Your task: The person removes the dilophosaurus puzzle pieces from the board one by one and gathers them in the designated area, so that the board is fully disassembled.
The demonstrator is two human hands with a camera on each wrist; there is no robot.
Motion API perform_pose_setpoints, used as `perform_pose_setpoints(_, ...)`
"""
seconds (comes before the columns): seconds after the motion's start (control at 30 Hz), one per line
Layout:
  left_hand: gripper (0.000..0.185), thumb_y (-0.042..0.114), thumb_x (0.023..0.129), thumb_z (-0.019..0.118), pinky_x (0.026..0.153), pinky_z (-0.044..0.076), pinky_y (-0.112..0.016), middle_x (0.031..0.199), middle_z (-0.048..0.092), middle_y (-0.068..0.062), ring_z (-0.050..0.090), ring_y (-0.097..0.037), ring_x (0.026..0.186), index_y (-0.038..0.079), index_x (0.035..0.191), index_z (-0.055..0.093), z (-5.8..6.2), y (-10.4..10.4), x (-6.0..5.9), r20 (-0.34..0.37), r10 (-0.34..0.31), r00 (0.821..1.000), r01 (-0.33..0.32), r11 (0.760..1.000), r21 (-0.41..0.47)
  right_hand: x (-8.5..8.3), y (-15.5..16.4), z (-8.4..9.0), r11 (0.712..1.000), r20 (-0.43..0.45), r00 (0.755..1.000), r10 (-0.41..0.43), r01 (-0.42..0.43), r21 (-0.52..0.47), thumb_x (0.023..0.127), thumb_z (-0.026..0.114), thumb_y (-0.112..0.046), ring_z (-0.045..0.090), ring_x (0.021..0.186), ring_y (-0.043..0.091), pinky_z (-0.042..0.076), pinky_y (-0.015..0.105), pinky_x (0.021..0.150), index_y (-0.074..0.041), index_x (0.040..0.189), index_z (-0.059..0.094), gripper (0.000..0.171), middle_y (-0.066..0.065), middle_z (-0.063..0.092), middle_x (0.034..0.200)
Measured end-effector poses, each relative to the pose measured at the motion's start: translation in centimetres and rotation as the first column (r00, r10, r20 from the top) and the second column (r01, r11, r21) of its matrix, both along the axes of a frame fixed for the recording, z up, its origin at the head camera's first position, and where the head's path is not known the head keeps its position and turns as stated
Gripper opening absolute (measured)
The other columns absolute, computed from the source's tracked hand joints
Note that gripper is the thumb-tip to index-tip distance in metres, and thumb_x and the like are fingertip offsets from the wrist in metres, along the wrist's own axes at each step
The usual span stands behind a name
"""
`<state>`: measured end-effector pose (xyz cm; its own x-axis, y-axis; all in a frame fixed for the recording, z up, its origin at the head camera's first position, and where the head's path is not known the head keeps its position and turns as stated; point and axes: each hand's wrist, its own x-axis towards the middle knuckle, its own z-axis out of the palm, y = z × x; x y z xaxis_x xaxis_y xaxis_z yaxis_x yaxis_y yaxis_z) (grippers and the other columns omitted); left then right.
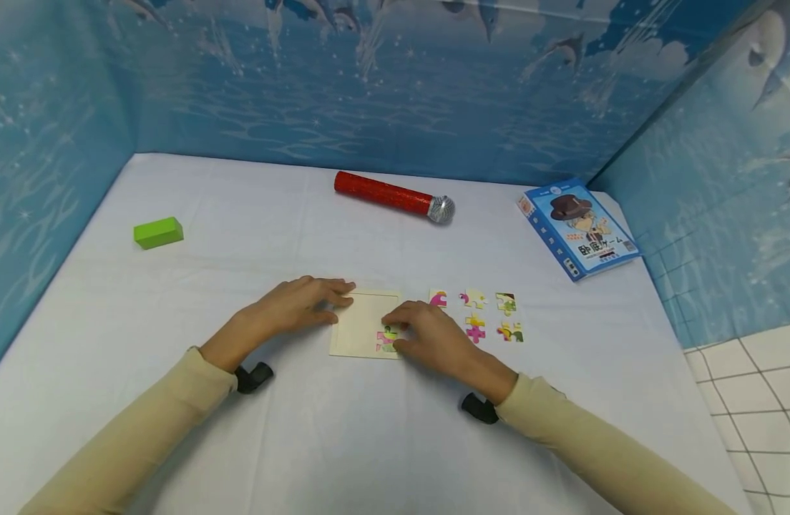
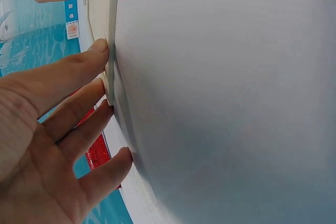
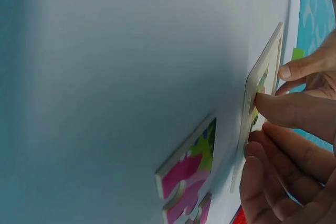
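A pale puzzle board (image 1: 356,325) with a raised rim lies flat on the white table. My left hand (image 1: 303,304) rests at its left side, fingers spread; the thumb (image 2: 98,51) and fingertips touch the board's edge. Bent over the board's right side, my right hand (image 1: 433,336) has thumb and fingers around a pink and green puzzle piece (image 1: 386,342) in the lower right corner. The thumb tip touches the piece in the right wrist view, and fingers partly cover it. Several loose puzzle pieces (image 1: 475,330) lie to the right of the board.
A red microphone (image 1: 388,193) with a silver head lies at the back. A blue box (image 1: 582,227) with a cartoon figure sits back right, and a green block (image 1: 158,233) back left. Blue dolphin-print curtains (image 1: 369,93) surround the table.
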<state>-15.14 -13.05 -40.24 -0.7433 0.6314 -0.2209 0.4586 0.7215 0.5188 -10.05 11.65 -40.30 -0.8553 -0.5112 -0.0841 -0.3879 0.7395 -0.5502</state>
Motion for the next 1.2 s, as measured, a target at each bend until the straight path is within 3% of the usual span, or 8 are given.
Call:
perform_pose_setpoints(0.23,0.043,0.023,0.08,0.067,0.095,0.039,-0.05,0.138,0.043,0.005,0.039,-0.018,0.129,0.018,0.122,0.058,0.0,0.0,0.0,-0.006,-0.005,1.0,0.005,1.0,-0.005,0.1,-0.3,0.1,1.0,-0.024,1.0,-0.006,0.006,-0.007,0.077,0.068,-0.01,0.055,0.094,0.007,0.046,0.026,0.085,-0.016,0.103,0.068,0.027,-0.007,0.064,0.099)
perform_pose_setpoints(0.47,0.043,0.024,0.081,0.067,0.095,0.039,-0.05,0.139,0.042,0.006,0.038,-0.017,0.129,0.019,0.122,0.058,0.1,0.1,-0.1,-0.006,-0.003,1.0,0.002,1.0,-0.022,-0.1,-0.4,-0.1,0.986,-0.005,0.998,-0.07,0.068,-0.151,0.08,0.065,-0.006,0.057,0.078,0.005,0.048,0.02,0.07,-0.015,0.092,0.069,0.016,-0.008,0.063,0.086)
perform_pose_setpoints(0.7,0.043,0.023,0.08,0.068,0.096,0.038,-0.05,0.139,0.042,0.005,0.038,-0.017,0.129,0.019,0.122,0.058,0.0,0.1,-0.1,0.009,0.008,1.0,-0.007,1.0,-0.016,-0.3,0.4,0.8,0.969,0.043,0.996,-0.079,0.086,-0.233,0.079,0.068,-0.009,0.059,0.073,0.004,0.05,0.02,0.067,-0.015,0.089,0.071,0.012,-0.008,0.066,0.085)
perform_pose_setpoints(0.9,0.044,0.023,0.08,0.068,0.097,0.038,-0.049,0.139,0.041,0.005,0.037,-0.017,0.13,0.018,0.123,0.057,0.0,0.0,0.0,0.0,0.0,1.0,0.0,1.0,-0.002,0.2,4.5,2.0,0.961,0.208,0.971,-0.12,0.166,-0.219,0.079,0.07,-0.021,0.062,0.073,0.007,0.052,0.024,0.064,-0.019,0.092,0.07,0.013,-0.01,0.066,0.084)
perform_pose_setpoints(1.2,0.044,0.023,0.08,0.068,0.098,0.038,-0.046,0.139,0.041,0.004,0.037,-0.017,0.13,0.016,0.123,0.057,0.2,0.0,0.1,0.002,-0.009,1.0,0.009,1.0,0.008,1.8,12.6,1.8,0.955,0.323,0.912,-0.253,0.288,-0.067,0.078,0.07,-0.028,0.061,0.08,0.013,0.05,0.024,0.068,-0.021,0.094,0.07,0.018,-0.007,0.068,0.087)
